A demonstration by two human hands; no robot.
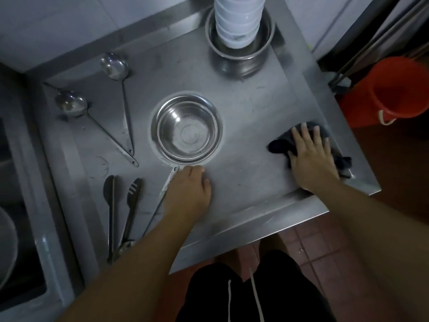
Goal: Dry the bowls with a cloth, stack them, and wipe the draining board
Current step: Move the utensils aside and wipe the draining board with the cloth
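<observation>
Pressing down flat, the right hand [312, 156] lies on a dark cloth [282, 141] at the right side of the steel board [243, 140]. Its fingers are spread and straight, so it pushes the cloth and does not squeeze it. Bits of cloth stick out past the fingertips and beside the wrist, close to the board's right edge.

The left hand [189, 189] rests on the board just below the steel bowls [186, 129] in the middle. Its fingers are curled under a little and I cannot tell if they hold anything. A thin tool handle [170, 177] runs out from under this hand, touching the bowl rim.

The middle bowls sit one inside another, open side up. At the back stands a tall stack of white bowls [236, 19] inside a steel pot [240, 54].

Two ladles [115, 66] lie on the left, their handles meeting near the middle bowls. Black tongs [125, 210] lie at the front left. A sink [21, 205] is far left. A red bucket [394, 89] stands on the floor to the right, apart from the board
</observation>
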